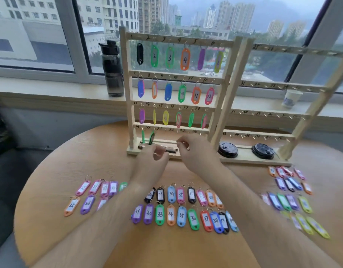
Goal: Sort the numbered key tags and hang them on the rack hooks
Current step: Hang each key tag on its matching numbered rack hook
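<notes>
Hooks (169,80) 1 to 20 on the rack (128,74) look filled, so 21 seems next and needs a ring eased on carefully; your left hand (153,163) and right hand (193,151) hover curled there, can't tell holding what, while other key tags (160,214) lie on the table (89,151).

I have one view only, from the camera worn on my head. It looks forward and down along my forearms to my left hand (153,160) and right hand (194,151), which sit near the middle of the picture, close under the lens. Nearer to me than the hands lies the table (89,161) with rows of key tags (160,214). Just beyond the hands stands the rack (176,74), its front toward me, and beyond that the window (31,26). The wide lens bends the edges, and things far right of my hands are blurred.
</notes>
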